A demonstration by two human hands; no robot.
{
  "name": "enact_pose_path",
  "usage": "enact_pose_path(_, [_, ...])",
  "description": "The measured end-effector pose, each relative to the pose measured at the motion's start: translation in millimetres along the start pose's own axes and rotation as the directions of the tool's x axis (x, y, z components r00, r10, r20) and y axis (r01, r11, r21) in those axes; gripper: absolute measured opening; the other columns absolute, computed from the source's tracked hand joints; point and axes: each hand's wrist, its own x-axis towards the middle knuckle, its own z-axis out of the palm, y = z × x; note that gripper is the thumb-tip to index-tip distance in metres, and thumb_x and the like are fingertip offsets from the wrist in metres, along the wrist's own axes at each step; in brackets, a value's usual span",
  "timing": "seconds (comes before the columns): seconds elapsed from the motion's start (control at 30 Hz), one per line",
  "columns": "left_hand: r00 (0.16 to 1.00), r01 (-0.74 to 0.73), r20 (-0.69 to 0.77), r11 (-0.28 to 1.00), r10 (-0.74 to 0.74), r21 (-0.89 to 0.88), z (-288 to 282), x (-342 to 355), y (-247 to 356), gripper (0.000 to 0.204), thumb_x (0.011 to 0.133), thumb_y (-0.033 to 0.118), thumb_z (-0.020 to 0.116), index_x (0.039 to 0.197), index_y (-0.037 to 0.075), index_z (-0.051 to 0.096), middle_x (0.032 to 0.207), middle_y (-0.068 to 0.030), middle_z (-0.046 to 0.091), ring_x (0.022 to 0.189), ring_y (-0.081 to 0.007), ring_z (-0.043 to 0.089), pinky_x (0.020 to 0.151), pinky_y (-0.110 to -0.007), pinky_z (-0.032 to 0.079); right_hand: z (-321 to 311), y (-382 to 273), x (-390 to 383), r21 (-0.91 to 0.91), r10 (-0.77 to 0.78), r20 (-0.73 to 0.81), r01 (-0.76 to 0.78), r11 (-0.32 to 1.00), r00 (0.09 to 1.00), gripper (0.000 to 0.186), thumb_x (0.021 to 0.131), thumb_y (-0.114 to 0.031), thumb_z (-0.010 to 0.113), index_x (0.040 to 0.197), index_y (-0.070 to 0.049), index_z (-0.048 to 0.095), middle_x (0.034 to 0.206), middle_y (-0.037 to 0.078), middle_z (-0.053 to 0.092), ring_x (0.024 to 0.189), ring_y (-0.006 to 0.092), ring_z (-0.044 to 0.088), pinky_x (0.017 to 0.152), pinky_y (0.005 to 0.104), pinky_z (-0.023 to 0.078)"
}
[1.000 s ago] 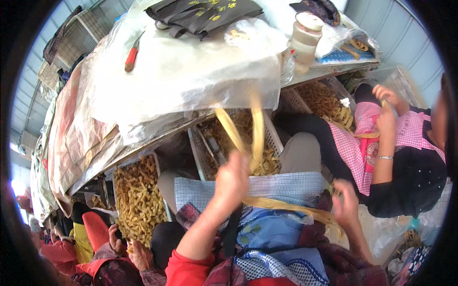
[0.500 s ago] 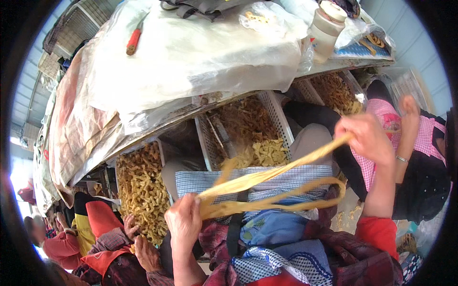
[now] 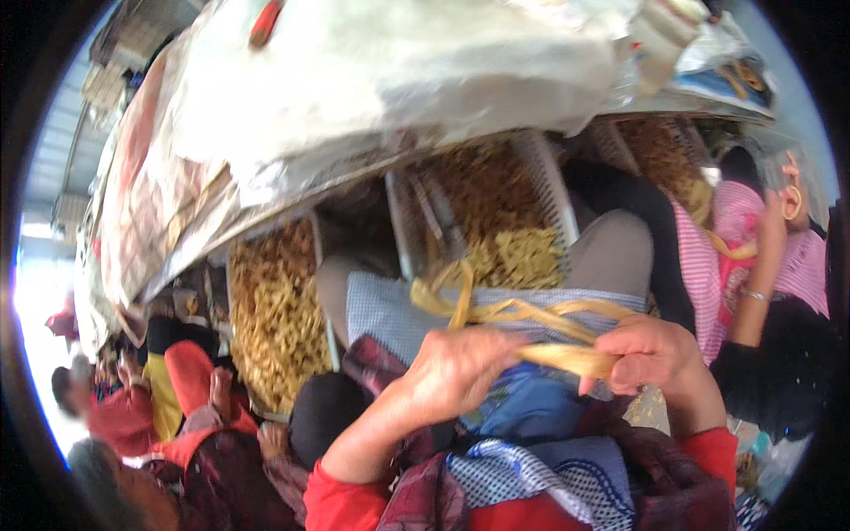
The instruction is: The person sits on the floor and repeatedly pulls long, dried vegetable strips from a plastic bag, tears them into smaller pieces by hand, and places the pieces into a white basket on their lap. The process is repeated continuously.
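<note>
In front of my lap, my left hand [image 3: 456,367] is closed on a long pale-yellow, flexible strip [image 3: 567,357]. My right hand [image 3: 653,350] pinches the same strip a short way to the right, so a stretch runs taut between the hands. Loose loops of it hang beyond my fingers over a blue checked apron [image 3: 381,305]. Just past the apron stands a white plastic basket [image 3: 547,181] holding short knotted pieces [image 3: 522,258], paler at the near end and browner at the far end. The strip's exact material cannot be made out.
Plastic sheeting [image 3: 381,80] covers the table ahead, with a red-handled tool [image 3: 264,25] on it. Another basket of knotted pieces [image 3: 279,323] is at the left. Co-workers sit close on both sides; the right one's hand [image 3: 788,202] holds a looped strip.
My hands have come together from far apart, the right one moving left and down, the left one moving right. The strip, stretched long before, is now gathered in loops. The view has shifted slightly.
</note>
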Motion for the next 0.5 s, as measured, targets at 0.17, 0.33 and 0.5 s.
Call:
enact_pose_path(0.17, [0.983, 0.185, 0.022, 0.976, -0.183, -0.119, 20.8, -11.7, -0.3, 0.044, 0.09, 0.01, 0.061, 0.131, 0.001, 0.049, 0.093, -0.0159, 0.067, 0.082, -0.0336, 0.068, 0.075, -0.034, 0.054, 14.5, 21.5, 41.7, -0.204, -0.186, -0.125, 0.159, 0.966, 0.974, 0.057, 0.095, -0.026, 0.054, 0.141, 0.001, 0.033, 0.084, 0.012, 0.062, 0.057, 0.0179, 0.058, 0.048, 0.0301, 0.045])
enact_pose_path(0.33, [0.869, 0.253, -0.257, 0.826, -0.423, -0.504, 34.9, -19.4, -11.0, 0.036, 0.098, 0.034, 0.053, 0.107, 0.0, 0.063, 0.09, -0.0082, 0.063, 0.077, -0.0173, 0.061, 0.072, -0.029, 0.049, 28.0, 48.4, 83.7, -0.928, -0.34, -0.064, 0.069, 0.366, 0.938, 0.065, 0.085, -0.008, 0.058, 0.144, -0.006, 0.031, 0.089, 0.019, 0.062, 0.072, 0.032, 0.065, 0.057, 0.0387, 0.052])
enact_pose_path(0.5, [0.661, 0.355, -0.151, 0.484, -0.735, -0.8, 37.8, -7.0, -6.1, 0.023, 0.101, 0.025, 0.046, 0.111, 0.005, 0.052, 0.08, 0.0003, 0.057, 0.06, -0.003, 0.043, 0.052, -0.018, 0.034, 15.4, 48.6, 80.0, -0.711, -0.574, -0.353, 0.187, 0.678, 0.739, 0.02, 0.082, 0.003, 0.06, 0.102, -0.001, 0.063, 0.083, 0.009, 0.062, 0.064, 0.0154, 0.062, 0.056, 0.0279, 0.052])
